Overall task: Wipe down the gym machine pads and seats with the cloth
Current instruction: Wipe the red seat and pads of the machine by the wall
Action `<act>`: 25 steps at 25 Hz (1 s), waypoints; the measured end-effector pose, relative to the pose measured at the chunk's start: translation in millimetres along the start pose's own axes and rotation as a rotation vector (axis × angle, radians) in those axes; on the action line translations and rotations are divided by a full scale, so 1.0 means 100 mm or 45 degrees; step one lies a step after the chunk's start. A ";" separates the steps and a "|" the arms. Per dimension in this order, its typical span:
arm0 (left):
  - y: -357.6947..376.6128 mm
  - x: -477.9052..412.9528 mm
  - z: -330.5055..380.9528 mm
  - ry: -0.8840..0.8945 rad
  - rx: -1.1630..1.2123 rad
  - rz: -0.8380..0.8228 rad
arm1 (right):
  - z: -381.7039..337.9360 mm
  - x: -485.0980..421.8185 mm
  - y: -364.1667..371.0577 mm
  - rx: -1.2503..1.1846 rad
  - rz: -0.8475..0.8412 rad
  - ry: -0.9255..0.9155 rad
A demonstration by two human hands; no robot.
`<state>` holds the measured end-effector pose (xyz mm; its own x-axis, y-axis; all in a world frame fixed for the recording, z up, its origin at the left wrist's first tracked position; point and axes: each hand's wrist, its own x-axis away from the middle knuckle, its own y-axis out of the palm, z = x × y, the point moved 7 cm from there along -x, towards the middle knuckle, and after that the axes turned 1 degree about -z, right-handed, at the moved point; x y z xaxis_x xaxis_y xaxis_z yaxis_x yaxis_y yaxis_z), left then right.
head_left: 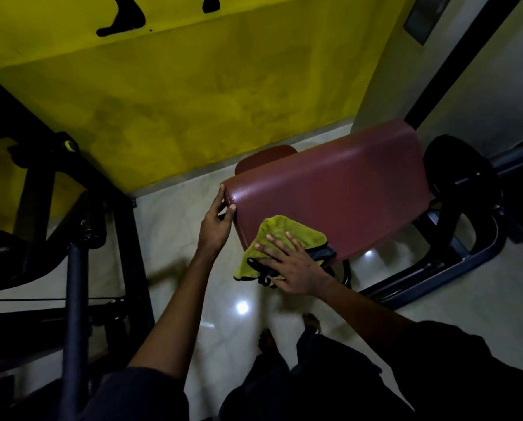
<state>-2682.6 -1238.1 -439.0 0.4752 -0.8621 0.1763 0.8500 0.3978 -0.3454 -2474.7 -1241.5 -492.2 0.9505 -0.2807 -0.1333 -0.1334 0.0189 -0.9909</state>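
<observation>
The pad (pixel 339 189) is a broad, slanted slab covered in smooth maroon vinyl with a faint sheen, rounded corners and a softly rolled far edge. The left hand (pixel 216 223) grips its left edge near the far-left corner, with fingertips on top and the thumb curled against the side. The cloth (pixel 284 229) is a fluffy yellow-green microfibre square with black trim and a black loop. It lies bunched on the pad's near-left corner, and part of it hangs over the near edge. The right hand (pixel 293 265) presses flat on it, fingers straight and spread, nothing curled around the fabric.

Just beyond the pad's far-left corner, a smaller rounded seat (pixel 266 156) in the same maroon vinyl shows partly from behind it. A frame (pixel 436 268) of black painted metal tubing runs under the pad and out past its right edge. A round black weight plate (pixel 457 168) stands just off that right edge. The floor (pixel 175 232) is pale glossy tile with bright light reflections. The wall (pixel 193 101) behind is matt yellow, mottled, with a black painted silhouette (pixel 123 16) along the top. On the left stands a dark cylindrical bar (pixel 75 284), well apart from the pad.
</observation>
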 end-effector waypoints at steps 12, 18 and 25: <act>0.28 0.20 -0.29 -0.311 0.024 -0.056 | 1.13 0.32 -0.23 -0.364 0.426 1.351; 0.15 0.24 -0.26 -0.374 0.158 -0.124 | 1.01 -0.02 -0.31 -0.328 0.414 1.004; 0.07 0.24 -0.35 -0.281 0.244 -0.124 | 0.97 -0.80 -0.59 -0.464 0.413 0.980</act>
<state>-2673.0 -1267.1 -469.7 0.4098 -0.8183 0.4032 0.9113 0.3871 -0.1405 -2515.3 -1127.0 -424.6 0.4182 -0.8801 -0.2249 -0.5665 -0.0592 -0.8220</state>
